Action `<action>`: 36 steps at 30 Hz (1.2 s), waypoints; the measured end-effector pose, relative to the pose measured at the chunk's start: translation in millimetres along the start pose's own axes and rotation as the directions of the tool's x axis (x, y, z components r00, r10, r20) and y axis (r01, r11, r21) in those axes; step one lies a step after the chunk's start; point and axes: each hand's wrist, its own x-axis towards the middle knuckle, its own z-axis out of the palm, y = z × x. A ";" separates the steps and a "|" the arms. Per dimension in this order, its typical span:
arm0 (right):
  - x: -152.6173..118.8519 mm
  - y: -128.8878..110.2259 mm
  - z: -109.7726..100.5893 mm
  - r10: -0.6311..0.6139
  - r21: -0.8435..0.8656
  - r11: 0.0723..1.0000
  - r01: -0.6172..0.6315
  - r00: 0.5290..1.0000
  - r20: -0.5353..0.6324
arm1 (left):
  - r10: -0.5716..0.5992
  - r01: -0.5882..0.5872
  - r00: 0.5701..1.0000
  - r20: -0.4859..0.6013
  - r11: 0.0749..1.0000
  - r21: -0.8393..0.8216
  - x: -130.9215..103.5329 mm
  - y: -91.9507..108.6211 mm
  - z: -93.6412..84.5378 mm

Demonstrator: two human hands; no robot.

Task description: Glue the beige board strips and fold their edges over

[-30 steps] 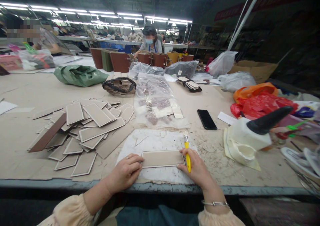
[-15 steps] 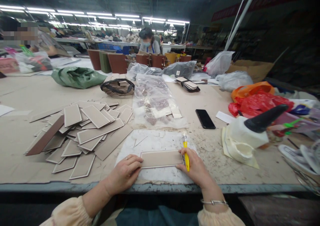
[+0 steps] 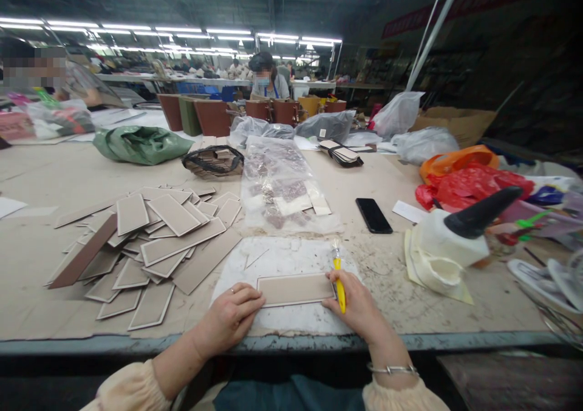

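A long beige panel [image 3: 296,291] with a pale border lies flat on a white sheet [image 3: 237,259] near the table's front edge. At its left end my left hand [image 3: 237,311] has its fingers together, gripping the panel's edge. My right hand [image 3: 353,298] is closed round a yellow-handled brush [image 3: 339,274], bristles pointing away from me. The thumb and fingertips of that same hand also touch the panel's right end. Left of the sheet is a loose heap of similar panels [image 3: 182,247], one showing a brown face.
A white container with a black cone-shaped top [image 3: 460,235] stands to the right, a roll of tape [image 3: 444,275] by it. Farther in are a phone [image 3: 373,215], a clear plastic bag [image 3: 286,180], a green bag [image 3: 141,145] and red plastic bags [image 3: 478,186]. A person [image 3: 268,77] sits beyond.
My left hand has shifted slightly right along the panel's left end. The panel, brush and right hand look nearly unmoved; the whole view has shifted slightly.
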 end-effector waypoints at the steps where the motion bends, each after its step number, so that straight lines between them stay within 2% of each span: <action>1: -0.7 -2.9 -1.6 -0.012 -0.017 1.000 0.012 1.000 -0.008 | 0.001 -0.001 1.000 0.000 1.000 0.005 0.1 -0.2 0.2; 4: -2.8 -18.3 -3.7 -0.036 -0.108 0.994 0.031 0.998 -0.048 | 0.016 -0.016 1.000 -0.006 1.000 0.010 0.7 -1.1 1.2; 7: -4.5 -44.4 7.6 -0.056 -0.145 0.989 0.041 0.994 -0.095 | 0.028 -0.027 0.999 -0.019 1.000 0.011 0.5 -2.5 2.7; 8: -4.8 -54.5 15.5 -0.076 -0.122 0.990 0.065 0.993 -0.091 | 0.030 -0.029 0.999 -0.019 0.999 0.013 0.3 -3.0 3.3; 12: -5.4 -90.2 57.9 -0.216 -0.002 0.976 0.217 0.975 0.043 | 0.039 -0.039 0.999 -0.016 0.999 0.011 -0.4 -4.5 5.6; 15: -6.1 -101.0 81.5 -0.230 0.054 0.973 0.226 0.970 0.080 | 0.033 -0.033 0.999 -0.018 0.999 0.007 -0.2 -4.8 6.3; 19: -9.3 -93.0 84.5 -0.147 0.037 0.989 0.146 0.988 0.037 | 0.038 -0.038 0.999 -0.018 0.999 0.017 0.6 -4.5 5.6; 27: -18.5 -55.5 58.3 0.033 -0.036 0.999 -0.038 0.992 -0.121 | 0.058 -0.057 0.997 -0.051 0.998 0.021 2.6 -5.2 3.8; 33: -20.2 -47.8 55.6 0.053 -0.089 0.994 -0.069 0.984 -0.172 | 0.024 -0.025 0.998 -0.059 1.000 -0.014 4.3 -0.9 2.5; 36: -19.2 -48.1 56.2 0.069 -0.062 0.995 -0.082 0.978 -0.198 | -0.043 0.042 0.998 -0.042 0.999 -0.030 9.8 3.4 0.2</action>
